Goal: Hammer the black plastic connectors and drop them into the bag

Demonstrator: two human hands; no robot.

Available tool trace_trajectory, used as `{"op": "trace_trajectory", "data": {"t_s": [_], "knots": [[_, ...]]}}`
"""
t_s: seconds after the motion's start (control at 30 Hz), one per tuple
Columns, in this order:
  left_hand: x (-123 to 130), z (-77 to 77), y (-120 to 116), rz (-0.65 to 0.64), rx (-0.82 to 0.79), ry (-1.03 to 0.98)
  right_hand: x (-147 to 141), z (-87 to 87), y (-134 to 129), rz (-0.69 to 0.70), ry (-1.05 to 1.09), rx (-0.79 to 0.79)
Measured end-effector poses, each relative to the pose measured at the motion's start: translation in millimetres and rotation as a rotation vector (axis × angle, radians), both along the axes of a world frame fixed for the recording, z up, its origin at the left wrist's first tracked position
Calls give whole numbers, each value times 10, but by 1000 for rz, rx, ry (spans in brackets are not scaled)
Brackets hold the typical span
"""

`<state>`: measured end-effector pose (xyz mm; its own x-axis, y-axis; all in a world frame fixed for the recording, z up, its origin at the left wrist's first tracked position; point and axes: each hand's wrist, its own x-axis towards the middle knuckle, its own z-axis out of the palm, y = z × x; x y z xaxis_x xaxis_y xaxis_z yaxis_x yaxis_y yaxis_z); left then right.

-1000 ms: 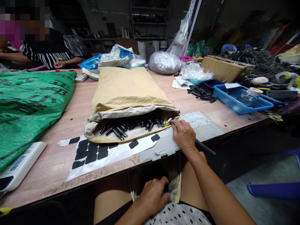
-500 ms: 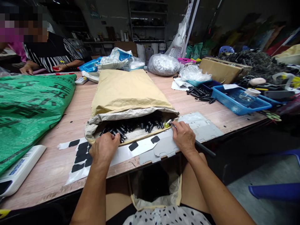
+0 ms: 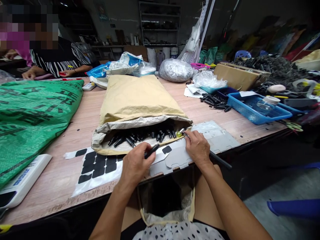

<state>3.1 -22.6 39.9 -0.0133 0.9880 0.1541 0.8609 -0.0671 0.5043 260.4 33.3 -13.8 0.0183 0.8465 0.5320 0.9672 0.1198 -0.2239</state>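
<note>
Table (image 3: 87, 106): wood-grained. Sack (image 3: 141, 96): flat on table, mouth facing the wearer, black parts (image 3: 119, 141) inside. Right hand (image 3: 197, 146): curled around a dark rod (image 3: 221, 160), by the mouth's right end. Left hand (image 3: 136, 161): fingers pinching one black piece (image 3: 151, 151) before the mouth.

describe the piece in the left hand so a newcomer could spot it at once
Start at the big tan bag lying open on the table. Just below its opening in the picture is the left hand, with a short black piece sticking out. Similar black parts lie inside the bag; this one is outside, gripped.
</note>
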Motion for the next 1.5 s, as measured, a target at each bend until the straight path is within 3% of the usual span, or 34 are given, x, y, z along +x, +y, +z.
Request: {"op": "trace_trajectory", "data": {"t_s": [0.07, 0.2, 0.43, 0.53, 0.67, 0.83, 1.0, 1.17, 1.33, 1.5], "knots": [[92, -132, 16, -114, 14, -30, -2, 4, -2, 2, 3, -5], [101, -320, 52, -172, 62, -98, 3, 8, 4, 10, 15, -22], [24, -375, 93, -204, 28, -225, -9, 117, -56, 26, 136, 22], [20, -380, 105, -203, -2, -253, -118, 271, -214, 152, 334, 74], [20, -410, 112, -198, -2, -286, -374, 447, -485, 435, 546, -40], [25, -413, 110, -198, 3, -279, -633, 431, -702, 575, 519, -109], [32, -389, 102, -189, 10, -283, -664, 354, -730, 538, 387, -174], [29, -421, 103, -195, 9, -300, -590, 370, -706, 482, 418, -121], [32, -402, 105, -190, 4, -289, -547, 348, -694, 482, 430, -177], [39, -354, 95, -188, -13, -259, -285, 413, -457, 339, 455, -3]]}}
